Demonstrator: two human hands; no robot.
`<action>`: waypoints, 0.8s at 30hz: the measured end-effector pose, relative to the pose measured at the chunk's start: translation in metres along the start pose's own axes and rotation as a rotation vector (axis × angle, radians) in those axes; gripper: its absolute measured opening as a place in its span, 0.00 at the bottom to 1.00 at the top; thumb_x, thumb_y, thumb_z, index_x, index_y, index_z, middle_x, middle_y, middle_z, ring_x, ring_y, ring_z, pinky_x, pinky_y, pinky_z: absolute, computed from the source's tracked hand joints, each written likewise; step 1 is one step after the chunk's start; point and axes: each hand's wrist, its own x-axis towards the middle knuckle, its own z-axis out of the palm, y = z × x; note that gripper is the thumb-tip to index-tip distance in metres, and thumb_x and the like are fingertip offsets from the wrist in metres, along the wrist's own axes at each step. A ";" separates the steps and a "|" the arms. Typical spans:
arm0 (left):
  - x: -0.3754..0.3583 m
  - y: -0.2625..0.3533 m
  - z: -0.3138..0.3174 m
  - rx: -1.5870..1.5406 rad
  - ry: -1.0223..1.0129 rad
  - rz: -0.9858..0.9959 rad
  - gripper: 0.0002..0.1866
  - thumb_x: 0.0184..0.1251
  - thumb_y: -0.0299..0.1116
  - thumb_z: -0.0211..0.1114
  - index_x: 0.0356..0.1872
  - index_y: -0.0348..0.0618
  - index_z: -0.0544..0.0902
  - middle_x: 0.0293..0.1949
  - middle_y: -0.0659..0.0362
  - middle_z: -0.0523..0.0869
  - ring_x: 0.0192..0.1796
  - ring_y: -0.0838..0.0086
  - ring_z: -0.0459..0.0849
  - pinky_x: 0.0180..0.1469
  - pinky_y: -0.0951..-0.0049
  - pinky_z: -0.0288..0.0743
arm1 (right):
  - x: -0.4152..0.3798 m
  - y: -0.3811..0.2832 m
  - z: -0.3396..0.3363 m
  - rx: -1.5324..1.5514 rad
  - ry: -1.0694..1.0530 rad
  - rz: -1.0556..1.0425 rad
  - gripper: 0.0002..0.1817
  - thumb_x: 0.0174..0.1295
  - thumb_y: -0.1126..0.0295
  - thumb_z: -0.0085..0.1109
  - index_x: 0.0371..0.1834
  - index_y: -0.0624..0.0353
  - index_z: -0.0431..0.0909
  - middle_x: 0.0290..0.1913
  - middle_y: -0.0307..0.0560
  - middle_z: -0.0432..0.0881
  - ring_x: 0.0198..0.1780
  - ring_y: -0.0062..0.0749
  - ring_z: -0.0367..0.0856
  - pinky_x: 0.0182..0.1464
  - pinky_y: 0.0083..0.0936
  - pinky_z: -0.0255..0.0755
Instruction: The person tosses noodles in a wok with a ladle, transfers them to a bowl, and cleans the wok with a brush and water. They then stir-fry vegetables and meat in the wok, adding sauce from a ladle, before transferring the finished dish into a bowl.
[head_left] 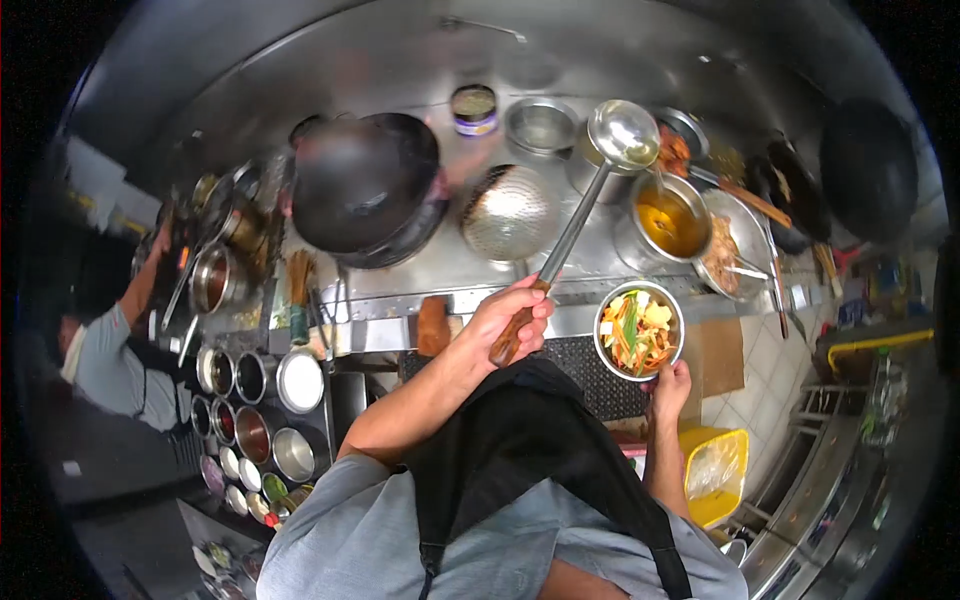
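Observation:
My left hand (510, 322) is closed round the wooden handle of a long metal ladle (624, 135). The ladle reaches forward, its shiny bowl by the upper left rim of a pot of amber liquid (668, 218). A thin streak shows between ladle and pot; I cannot tell if it is liquid. At the right, my right hand (668, 390) grips the near rim of a round metal bowl (639, 331) of cut vegetables, with orange, yellow and green pieces. A perforated metal strainer (508, 215) lies on the steel counter, left of the ladle.
A dark wok (368, 190) stands at the left, a lidded tin (474, 108) and metal basin (541, 126) behind. A bowl of pale food (728, 245) is at the right. Sauce containers (252, 378) fill the lower left. Another person (135, 350) reaches forward at the far left. A yellow bin (718, 475) stands lower right.

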 end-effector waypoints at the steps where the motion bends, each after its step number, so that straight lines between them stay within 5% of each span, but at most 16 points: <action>1: -0.023 0.017 -0.001 -0.012 -0.021 0.024 0.21 0.74 0.29 0.52 0.67 0.46 0.69 0.29 0.62 0.75 0.18 0.78 0.72 0.17 0.76 0.67 | -0.004 -0.001 0.016 0.026 0.002 0.019 0.07 0.67 0.72 0.50 0.31 0.60 0.72 0.25 0.40 0.79 0.18 0.20 0.74 0.17 0.17 0.71; 4: -0.093 0.073 -0.016 0.039 0.014 0.138 0.21 0.73 0.29 0.53 0.66 0.44 0.69 0.29 0.62 0.75 0.17 0.78 0.72 0.16 0.75 0.67 | -0.010 0.001 0.060 -0.052 -0.068 0.039 0.07 0.69 0.70 0.50 0.34 0.59 0.74 0.26 0.40 0.80 0.18 0.18 0.75 0.17 0.15 0.71; 6: -0.138 0.112 -0.030 0.271 0.186 0.184 0.30 0.70 0.27 0.54 0.73 0.43 0.60 0.28 0.62 0.72 0.16 0.78 0.71 0.16 0.77 0.68 | -0.024 -0.011 0.104 -0.031 -0.079 0.093 0.06 0.68 0.70 0.50 0.34 0.59 0.74 0.25 0.39 0.80 0.17 0.19 0.75 0.17 0.15 0.71; 10: -0.182 0.187 -0.064 1.270 0.743 0.075 0.40 0.64 0.25 0.56 0.78 0.41 0.52 0.28 0.59 0.77 0.18 0.77 0.75 0.15 0.74 0.69 | -0.042 -0.016 0.183 -0.024 -0.195 0.133 0.05 0.68 0.71 0.51 0.33 0.58 0.74 0.26 0.39 0.80 0.18 0.20 0.75 0.17 0.16 0.72; 12: -0.193 0.221 -0.094 1.341 0.912 -0.005 0.37 0.61 0.28 0.58 0.75 0.41 0.60 0.27 0.53 0.82 0.18 0.71 0.77 0.20 0.68 0.74 | -0.052 -0.022 0.222 -0.057 -0.257 0.147 0.04 0.68 0.72 0.52 0.34 0.56 0.73 0.27 0.39 0.81 0.20 0.20 0.76 0.17 0.16 0.72; 14: -0.198 0.228 -0.143 1.277 0.958 0.092 0.37 0.60 0.28 0.59 0.74 0.43 0.61 0.30 0.51 0.84 0.18 0.68 0.79 0.22 0.66 0.76 | -0.058 -0.021 0.252 -0.055 -0.330 0.174 0.04 0.68 0.72 0.52 0.34 0.56 0.73 0.28 0.40 0.81 0.20 0.20 0.76 0.17 0.17 0.72; 16: -0.200 0.212 -0.176 1.485 1.100 0.185 0.35 0.60 0.29 0.59 0.72 0.42 0.64 0.33 0.49 0.86 0.18 0.64 0.81 0.22 0.63 0.77 | -0.064 -0.023 0.279 -0.026 -0.400 0.170 0.05 0.69 0.71 0.52 0.33 0.55 0.72 0.27 0.39 0.80 0.20 0.20 0.76 0.17 0.17 0.72; 17: -0.204 0.196 -0.228 1.686 1.085 0.381 0.33 0.60 0.30 0.58 0.69 0.41 0.65 0.34 0.48 0.86 0.20 0.60 0.83 0.23 0.61 0.78 | -0.068 -0.022 0.285 -0.046 -0.449 0.181 0.05 0.68 0.72 0.52 0.32 0.54 0.71 0.26 0.38 0.79 0.20 0.20 0.75 0.17 0.18 0.73; 18: -0.211 0.195 -0.218 1.656 1.134 0.386 0.33 0.60 0.30 0.58 0.69 0.41 0.65 0.34 0.48 0.86 0.20 0.60 0.83 0.23 0.61 0.78 | -0.067 -0.020 0.292 -0.055 -0.513 0.180 0.06 0.68 0.72 0.52 0.32 0.53 0.71 0.25 0.37 0.78 0.19 0.20 0.75 0.17 0.18 0.73; 20: -0.224 0.194 -0.182 1.107 1.098 0.200 0.31 0.59 0.30 0.59 0.67 0.40 0.67 0.33 0.49 0.85 0.22 0.64 0.83 0.22 0.63 0.77 | -0.073 -0.026 0.313 -0.145 -0.531 0.210 0.06 0.66 0.71 0.54 0.31 0.51 0.69 0.26 0.36 0.76 0.21 0.22 0.75 0.17 0.21 0.73; 24: -0.242 0.182 -0.165 0.382 0.959 0.380 0.29 0.62 0.27 0.58 0.66 0.35 0.65 0.29 0.59 0.78 0.17 0.75 0.76 0.18 0.72 0.72 | -0.063 -0.031 0.352 -0.221 -0.707 0.314 0.07 0.69 0.69 0.55 0.32 0.55 0.70 0.29 0.41 0.80 0.22 0.21 0.77 0.19 0.19 0.74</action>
